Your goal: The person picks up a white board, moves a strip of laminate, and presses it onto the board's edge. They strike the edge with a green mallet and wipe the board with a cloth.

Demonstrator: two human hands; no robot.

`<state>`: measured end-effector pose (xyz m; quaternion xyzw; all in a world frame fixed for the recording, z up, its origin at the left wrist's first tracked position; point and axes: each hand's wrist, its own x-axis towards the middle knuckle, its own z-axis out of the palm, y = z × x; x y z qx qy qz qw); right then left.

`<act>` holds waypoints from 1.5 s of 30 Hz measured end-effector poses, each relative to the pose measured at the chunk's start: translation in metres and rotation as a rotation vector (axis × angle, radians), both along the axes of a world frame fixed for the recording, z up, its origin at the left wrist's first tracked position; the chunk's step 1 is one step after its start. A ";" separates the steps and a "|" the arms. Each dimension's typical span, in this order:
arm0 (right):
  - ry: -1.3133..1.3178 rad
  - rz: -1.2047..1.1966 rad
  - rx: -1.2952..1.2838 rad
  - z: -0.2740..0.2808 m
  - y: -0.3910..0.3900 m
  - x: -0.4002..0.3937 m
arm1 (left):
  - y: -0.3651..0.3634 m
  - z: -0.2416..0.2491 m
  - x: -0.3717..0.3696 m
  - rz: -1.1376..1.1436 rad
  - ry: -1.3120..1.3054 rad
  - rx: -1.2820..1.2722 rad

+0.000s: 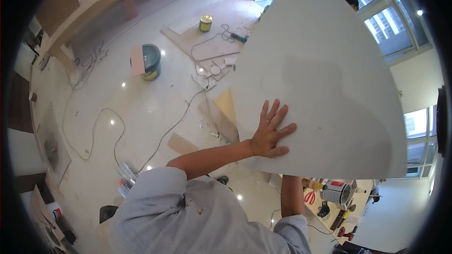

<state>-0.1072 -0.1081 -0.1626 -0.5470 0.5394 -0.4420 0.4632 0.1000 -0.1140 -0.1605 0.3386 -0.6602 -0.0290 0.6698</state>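
Observation:
A large white board [325, 89] with a curved right edge stands upright close before me, and a small round hole shows near its top. My left hand [274, 131] lies flat on the board's face, fingers spread, with a ring on one finger. My right forearm [292, 195] passes behind the board's lower edge. The board hides my right hand, so I cannot see its fingers or whether they grip it.
Wood strips and sheets [188, 42], a lidded bucket [151, 61] and a small can [205, 23] are on the shiny floor, with cables running across it. A workbench [355, 202] at lower right carries a large tin [336, 192], red scissors [310, 198] and tools. Another person's head [350, 0] shows behind the board.

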 end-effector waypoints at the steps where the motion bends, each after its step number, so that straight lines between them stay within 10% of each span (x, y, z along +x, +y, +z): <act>1: 0.006 -0.005 -0.003 0.002 -0.001 -0.003 | 0.003 0.008 -0.001 0.021 -0.004 0.014; 20: -0.141 0.125 0.088 -0.089 -0.110 0.046 | -0.019 0.080 0.054 0.320 -0.345 0.482; 45: -0.444 0.234 0.493 -0.226 -0.098 0.017 | -0.096 -0.056 -0.043 0.253 -0.676 0.873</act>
